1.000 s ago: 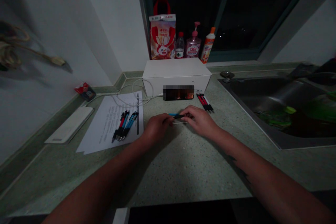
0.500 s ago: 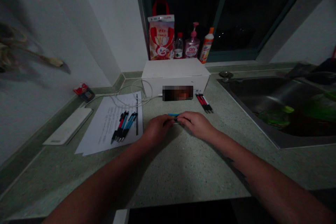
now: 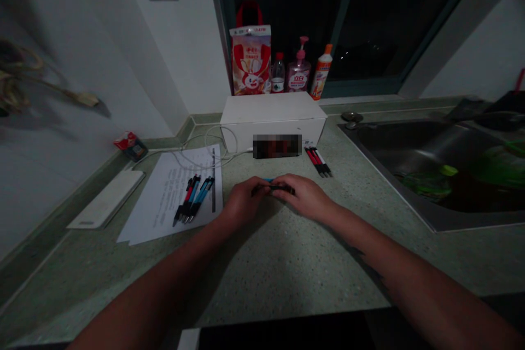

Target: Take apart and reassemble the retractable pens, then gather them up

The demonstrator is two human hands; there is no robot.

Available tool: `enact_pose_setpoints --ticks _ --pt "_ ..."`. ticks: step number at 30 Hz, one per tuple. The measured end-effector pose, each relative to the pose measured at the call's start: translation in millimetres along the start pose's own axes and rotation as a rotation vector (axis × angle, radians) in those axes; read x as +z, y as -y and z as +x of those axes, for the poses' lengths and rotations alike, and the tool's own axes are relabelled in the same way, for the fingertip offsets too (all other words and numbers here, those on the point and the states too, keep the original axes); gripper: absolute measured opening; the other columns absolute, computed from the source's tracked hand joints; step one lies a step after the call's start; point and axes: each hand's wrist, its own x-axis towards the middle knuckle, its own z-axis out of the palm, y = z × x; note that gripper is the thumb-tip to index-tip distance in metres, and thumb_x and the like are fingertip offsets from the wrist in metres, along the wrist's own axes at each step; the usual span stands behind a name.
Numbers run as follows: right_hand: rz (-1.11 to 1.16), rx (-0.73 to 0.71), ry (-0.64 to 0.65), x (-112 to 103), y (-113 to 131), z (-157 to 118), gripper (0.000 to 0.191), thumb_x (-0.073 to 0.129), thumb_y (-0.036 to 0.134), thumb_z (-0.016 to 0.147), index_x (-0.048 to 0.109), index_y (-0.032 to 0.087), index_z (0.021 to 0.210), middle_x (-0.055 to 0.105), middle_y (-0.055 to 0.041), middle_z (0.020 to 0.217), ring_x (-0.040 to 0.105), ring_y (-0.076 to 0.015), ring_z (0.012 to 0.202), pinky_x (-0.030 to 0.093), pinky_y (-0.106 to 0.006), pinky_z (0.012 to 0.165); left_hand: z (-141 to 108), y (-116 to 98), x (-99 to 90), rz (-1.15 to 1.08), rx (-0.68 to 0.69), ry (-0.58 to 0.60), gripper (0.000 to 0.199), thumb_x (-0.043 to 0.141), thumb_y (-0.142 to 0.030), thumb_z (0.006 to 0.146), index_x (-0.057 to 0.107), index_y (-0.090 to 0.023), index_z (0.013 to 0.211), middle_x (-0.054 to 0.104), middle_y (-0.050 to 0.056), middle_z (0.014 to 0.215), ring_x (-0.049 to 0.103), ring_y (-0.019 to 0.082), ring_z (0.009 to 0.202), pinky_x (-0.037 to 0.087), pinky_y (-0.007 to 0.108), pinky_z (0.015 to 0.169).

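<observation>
Blue pc. [image 3: 268, 180] & dark pc. [image 3: 279, 187] mostly hidden by fingers of L hand [image 3: 245, 197] & R hand [image 3: 307, 196]; shapes unclear. Screen [image 3: 277, 147] pixelated. Print on paper [image 3: 164, 191] too sm. to read. Sink [image 3: 455, 223] cut off @ R edge.

The worktop [image 3: 287, 268] was grey-green with fine speckles. The held pen [image 3: 268, 180] showed blue and black. Toward the left edge, white sheets [image 3: 164, 191] carried rows of dark print and one dark bar, beneath pens [image 3: 197, 197] in red, blue and black. Near the back edge, red and white pens [image 3: 316, 161] with black ends lay by a plain white box [image 3: 273, 108]; behind it, the pump bottle [image 3: 298, 76] was pink.
</observation>
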Motion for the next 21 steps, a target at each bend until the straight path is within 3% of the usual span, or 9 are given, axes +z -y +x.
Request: enact_pose_setpoints --ticks 3,10,16,21 --pt "-0.007 -0.025 0.007 1.0 -1.3 0.4 0.016 0.06 0.026 0.101 0.075 0.022 0.107 0.076 -0.006 0.101 0.069 -0.0205 0.093 0.049 -0.033 0.083 0.0 1.0 1.4 -0.042 0.015 -0.002 0.015 0.061 -0.024 0.091 0.074 -0.02 0.097 0.079 0.004 0.092 0.073 0.021 0.087 0.055 0.034 0.084" --pt "-0.04 -0.06 -0.088 -0.8 1.2 -0.9 0.01 0.073 0.019 0.092 0.07 0.02 0.102 0.072 -0.0062 0.1 0.066 -0.0211 0.096 0.047 -0.032 0.083 0.2 -2.1 3.2 -0.077 -0.012 -0.024 0.011 0.063 -0.024 0.089 0.073 -0.019 0.091 0.078 0.003 0.088 0.072 0.02 0.084 0.055 0.033 0.081" --pt "0.023 -0.006 -0.022 2.6 2.1 -1.2 0.016 0.069 0.025 0.096 0.071 0.021 0.111 0.075 -0.0064 0.105 0.068 -0.0211 0.096 0.049 -0.033 0.084 0.3 -4.8 0.8 -0.063 -0.017 -0.026 0.011 0.063 -0.024 0.089 0.072 -0.019 0.091 0.079 0.004 0.09 0.072 0.021 0.086 0.056 0.034 0.082" --pt "-0.019 -0.054 -0.054 2.6 1.3 -0.5 0.01 0.066 0.022 0.097 0.071 0.021 0.105 0.073 -0.0066 0.103 0.066 -0.0223 0.099 0.048 -0.035 0.086 -0.8 -6.5 1.0 -0.036 -0.026 -0.02 0.011 0.062 -0.024 0.09 0.072 -0.02 0.092 0.079 0.005 0.092 0.073 0.022 0.087 0.057 0.036 0.084"
